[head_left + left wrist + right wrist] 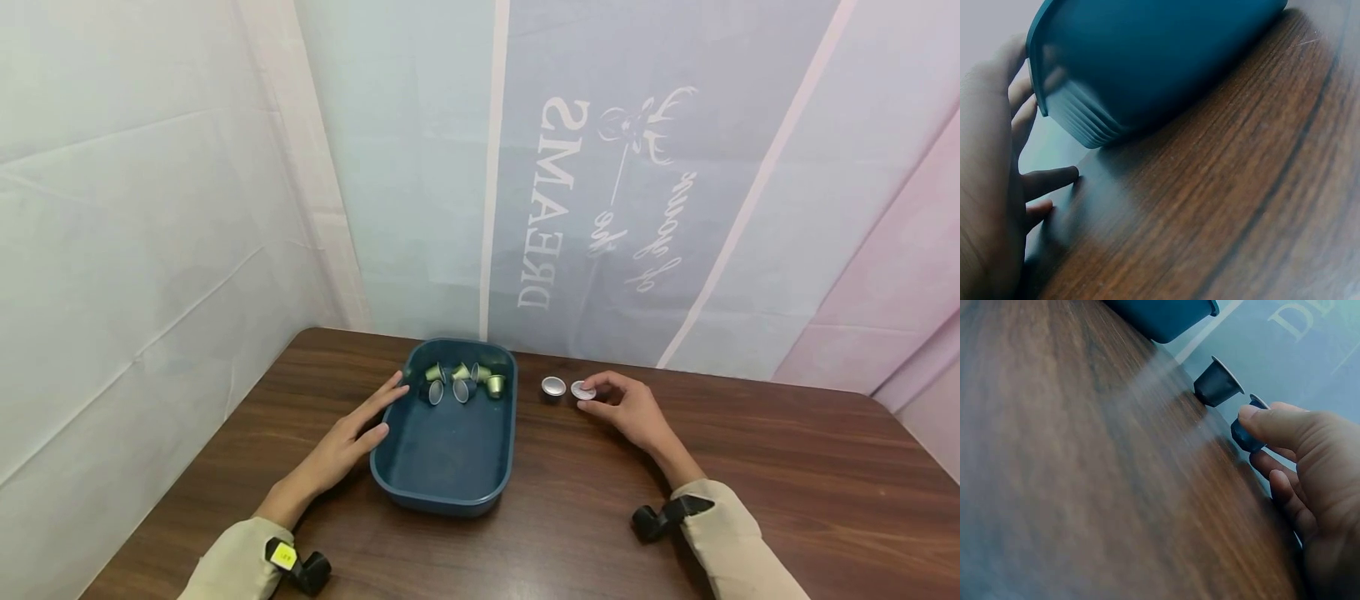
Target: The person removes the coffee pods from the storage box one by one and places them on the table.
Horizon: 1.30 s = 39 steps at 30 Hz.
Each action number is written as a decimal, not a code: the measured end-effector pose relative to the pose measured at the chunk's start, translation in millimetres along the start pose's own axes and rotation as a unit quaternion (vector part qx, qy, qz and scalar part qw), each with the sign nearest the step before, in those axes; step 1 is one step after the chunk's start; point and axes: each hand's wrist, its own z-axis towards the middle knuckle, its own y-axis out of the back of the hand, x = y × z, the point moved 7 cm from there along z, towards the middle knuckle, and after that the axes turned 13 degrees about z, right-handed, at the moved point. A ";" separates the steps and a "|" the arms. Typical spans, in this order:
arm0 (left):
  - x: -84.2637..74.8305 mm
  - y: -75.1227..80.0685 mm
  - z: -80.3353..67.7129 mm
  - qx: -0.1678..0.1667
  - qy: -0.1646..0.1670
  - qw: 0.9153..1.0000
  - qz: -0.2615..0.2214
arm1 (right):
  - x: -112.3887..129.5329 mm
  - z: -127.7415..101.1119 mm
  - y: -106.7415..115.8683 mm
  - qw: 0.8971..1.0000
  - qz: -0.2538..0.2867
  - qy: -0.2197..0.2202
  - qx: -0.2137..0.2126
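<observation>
Leftward first, I see pale cloth (150,208) hanging beside the brown wood-grain table (585,508). The left hand (333,454) rests at the blue bin's (442,462) rim, fingers apart; pods (495,385) lie at the bin's far end. Behind, the backdrop (420,192) carries reversed lettering. Rightward, a dark pod (553,387) stands on the table; just beside it, the right hand (633,412) pinches a blue pod (1245,436). Pink cloth (900,283) hangs rightmost.
</observation>
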 end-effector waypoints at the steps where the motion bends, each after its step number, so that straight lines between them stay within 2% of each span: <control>1: -0.3 0.0 -0.1 0.000 -0.001 1.000 0.000 | 0.2 0.0 -0.2 1.000 -0.001 0.001 -0.001; 30: 1.5 -1.0 -0.4 0.001 0.002 1.000 0.005 | -1.5 0.7 -1.5 1.000 -0.020 0.003 0.002; 36: -1.0 -0.7 0.1 0.000 -0.002 1.000 0.008 | -1.2 0.2 -2.2 1.000 -0.013 0.001 0.008; 39: -2.5 -0.3 0.1 0.001 -0.004 1.000 0.009 | 3.3 -0.2 -3.1 1.000 0.001 0.015 0.011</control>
